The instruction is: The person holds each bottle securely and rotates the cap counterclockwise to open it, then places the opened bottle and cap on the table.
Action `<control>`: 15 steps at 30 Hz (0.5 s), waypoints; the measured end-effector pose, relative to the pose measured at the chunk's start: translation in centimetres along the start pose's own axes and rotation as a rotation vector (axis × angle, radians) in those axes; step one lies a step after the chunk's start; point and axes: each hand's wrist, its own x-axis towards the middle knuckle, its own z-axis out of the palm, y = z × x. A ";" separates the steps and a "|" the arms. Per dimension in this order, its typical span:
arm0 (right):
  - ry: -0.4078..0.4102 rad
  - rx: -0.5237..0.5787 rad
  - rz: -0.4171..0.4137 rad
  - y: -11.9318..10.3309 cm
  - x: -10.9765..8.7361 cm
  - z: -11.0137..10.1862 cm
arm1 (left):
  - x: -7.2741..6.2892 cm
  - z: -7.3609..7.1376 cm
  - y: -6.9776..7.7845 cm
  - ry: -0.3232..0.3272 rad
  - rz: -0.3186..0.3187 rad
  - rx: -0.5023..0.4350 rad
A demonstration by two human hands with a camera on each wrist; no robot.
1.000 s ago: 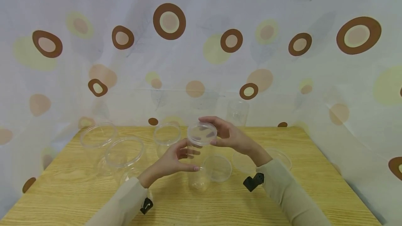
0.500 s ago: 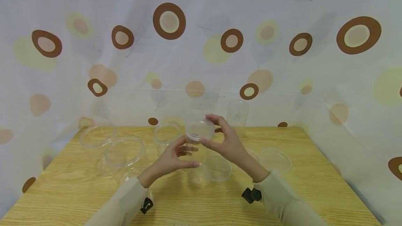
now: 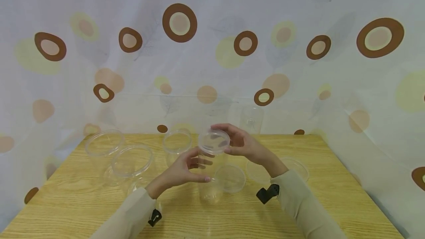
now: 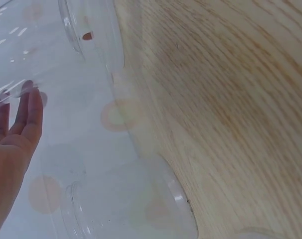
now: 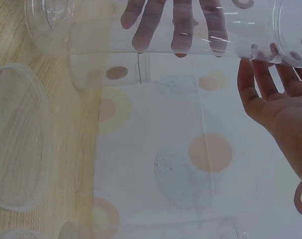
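A clear plastic jar (image 3: 210, 191) stands upright in front of me, a round clear lid (image 3: 214, 141) on its top. My left hand (image 3: 179, 170) grips the jar's body from the left, thumb in front and fingers behind. From the right, my right hand (image 3: 247, 148) holds the lid at its edge, with the thumb on the near side and the fingers at the far side. In the right wrist view the jar (image 5: 96, 37) lies across the top, and left-hand fingers (image 5: 182, 30) show against its wall. The left wrist view shows only part of the left hand (image 4: 16, 129).
Several open clear jars stand at left, among them a wide one (image 3: 132, 174) and one farther back (image 3: 177, 150). Another jar (image 3: 251, 119) stands at the back right. Loose clear lids, one beside the held jar (image 3: 230, 179), lie on the wooden table (image 3: 259, 220).
My right hand turned leftward round the lid half a second ago, the jar tilting slightly, then swung back to the lid's right side. The left hand keeps its grip.
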 end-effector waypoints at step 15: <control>0.444 -0.501 -0.013 -0.1 -0.6 3.1 | 0.1 0.5 1.8 0.113 0.003 0.049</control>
